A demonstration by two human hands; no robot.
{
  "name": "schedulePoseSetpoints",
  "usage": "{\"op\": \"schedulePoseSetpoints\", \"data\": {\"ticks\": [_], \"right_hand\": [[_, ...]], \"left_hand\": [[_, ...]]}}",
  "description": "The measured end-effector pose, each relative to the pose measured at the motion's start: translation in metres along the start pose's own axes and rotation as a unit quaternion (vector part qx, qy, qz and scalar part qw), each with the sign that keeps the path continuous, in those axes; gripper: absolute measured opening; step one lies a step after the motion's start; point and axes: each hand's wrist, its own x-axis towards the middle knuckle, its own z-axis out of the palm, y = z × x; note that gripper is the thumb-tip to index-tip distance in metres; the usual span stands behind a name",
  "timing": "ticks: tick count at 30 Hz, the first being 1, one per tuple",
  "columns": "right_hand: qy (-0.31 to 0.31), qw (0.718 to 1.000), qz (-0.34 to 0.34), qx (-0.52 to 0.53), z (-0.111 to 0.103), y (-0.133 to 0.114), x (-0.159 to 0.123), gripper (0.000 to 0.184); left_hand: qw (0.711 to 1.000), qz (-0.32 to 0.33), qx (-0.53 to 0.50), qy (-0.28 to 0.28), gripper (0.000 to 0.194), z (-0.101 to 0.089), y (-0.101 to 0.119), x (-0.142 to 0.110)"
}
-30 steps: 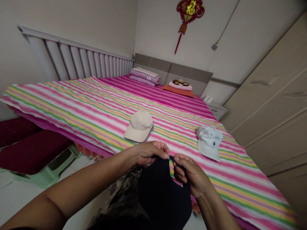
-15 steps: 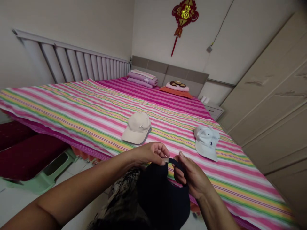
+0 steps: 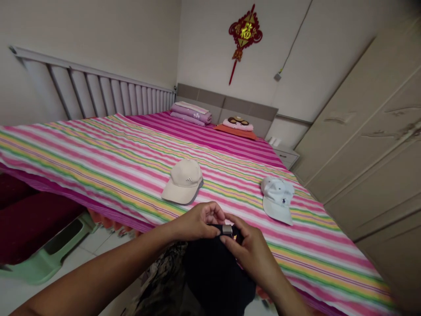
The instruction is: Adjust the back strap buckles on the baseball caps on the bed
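Observation:
A dark cap [image 3: 217, 272] hangs below my hands at the front edge of the bed. Its back strap carries a silver metal buckle [image 3: 227, 229]. My left hand [image 3: 200, 220] pinches the strap on the left of the buckle, thumb on top. From the right, my right hand [image 3: 250, 245] grips the strap close to the buckle, thumb and fingers closed on it. Beyond my hands a beige cap [image 3: 184, 177] rests on the striped sheet, brim toward me. Farther right lies a pale blue cap [image 3: 278, 197] with a small dark logo.
The bed [image 3: 125, 162] has a striped cover. Folded purple bedding [image 3: 190, 115] and an orange pillow [image 3: 235, 131] lie by the headboard [image 3: 243, 114]. A green stool [image 3: 49, 259] with a dark red top stands left, a wardrobe [image 3: 368, 153] right.
My right hand has moved in toward the left hand and now grips the strap beside the buckle. The strap's open loop is largely covered. The view has shifted slightly.

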Motion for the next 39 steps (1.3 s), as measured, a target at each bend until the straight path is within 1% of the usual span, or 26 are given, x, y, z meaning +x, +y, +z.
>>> {"op": "schedulePoseSetpoints", "data": {"ticks": [2, 5, 7, 9, 11, 13, 16, 19, 22, 25, 29, 31, 34, 39], "right_hand": [[0.014, 0.996, -0.042, -0.083, 0.003, -0.003, -0.002, 0.027], [0.031, 0.989, -0.065, -0.129, 0.005, -0.004, -0.002, 0.023], [0.039, 0.992, -0.054, -0.109, 0.006, -0.002, -0.002, 0.021], [0.053, 0.996, -0.025, -0.067, 0.006, 0.000, -0.001, 0.020], [0.063, 0.998, 0.007, -0.022, 0.006, 0.002, 0.000, 0.023], [0.062, 0.997, 0.032, 0.018, 0.005, 0.003, 0.000, 0.026], [0.045, 0.996, 0.053, 0.063, 0.005, 0.001, -0.001, 0.025], [0.028, 0.996, 0.055, 0.068, 0.004, -0.003, -0.002, 0.022], [0.015, 0.999, 0.031, 0.031, 0.004, -0.006, -0.005, 0.020], [0.021, 0.998, -0.026, -0.060, 0.003, -0.009, -0.008, 0.018], [0.055, 0.975, -0.135, -0.170, 0.004, -0.010, -0.011, 0.017], [0.062, 0.965, -0.165, -0.193, 0.004, -0.010, -0.011, 0.016], [0.064, 0.960, -0.183, -0.201, 0.005, -0.011, -0.010, 0.014], [0.055, 0.963, -0.182, -0.192, 0.002, -0.014, -0.013, 0.008]], "left_hand": [[1.000, 0.001, -0.006, 0.005, 0.025, 0.001, -0.002, -0.001], [1.000, -0.007, 0.016, 0.016, 0.023, -0.001, -0.003, -0.002], [0.999, -0.016, 0.040, 0.020, 0.024, -0.004, -0.002, -0.003], [0.997, -0.030, 0.067, 0.026, 0.026, -0.006, 0.000, -0.003], [0.995, -0.040, 0.089, 0.038, 0.028, -0.008, 0.002, -0.003], [0.993, -0.037, 0.099, 0.045, 0.029, -0.009, 0.004, -0.004], [0.994, -0.034, 0.098, 0.019, 0.028, -0.009, 0.004, -0.005], [0.997, -0.041, 0.067, -0.016, 0.026, -0.007, 0.003, -0.006], [0.999, -0.048, 0.004, -0.013, 0.025, -0.005, 0.004, -0.007], [0.996, -0.067, -0.052, 0.002, 0.026, -0.002, 0.006, -0.007], [0.994, -0.073, -0.085, -0.002, 0.024, -0.001, 0.007, -0.008], [0.994, -0.071, -0.089, 0.000, 0.021, 0.000, 0.007, -0.009], [0.994, -0.072, -0.086, 0.006, 0.018, 0.001, 0.008, -0.011], [0.993, -0.071, -0.089, 0.001, 0.016, 0.004, 0.012, -0.014]]}}
